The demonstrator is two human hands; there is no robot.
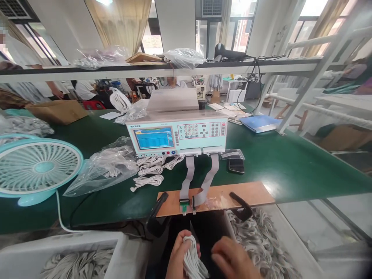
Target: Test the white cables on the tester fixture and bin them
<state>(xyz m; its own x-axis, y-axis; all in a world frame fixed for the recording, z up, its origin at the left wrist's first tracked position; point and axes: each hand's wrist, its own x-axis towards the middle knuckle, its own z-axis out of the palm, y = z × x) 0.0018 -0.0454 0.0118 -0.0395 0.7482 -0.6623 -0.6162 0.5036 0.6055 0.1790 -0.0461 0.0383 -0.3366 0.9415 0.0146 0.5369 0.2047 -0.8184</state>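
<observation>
The left hand grips a coiled white cable bundle, right hand open beside it, none yet plugged into the tester; several tested-looking coils lie on the counter.

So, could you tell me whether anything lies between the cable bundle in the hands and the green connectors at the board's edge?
Nothing visible does. The cable bundle sits in the left hand, directly below the green connectors; only open space separates them.

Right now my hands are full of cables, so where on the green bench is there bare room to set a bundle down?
The widest bare patch of the green bench lies right of the tester and phone, below the blue book. Left of the tester it is crowded: cable coils, plastic bag and fan.
</observation>
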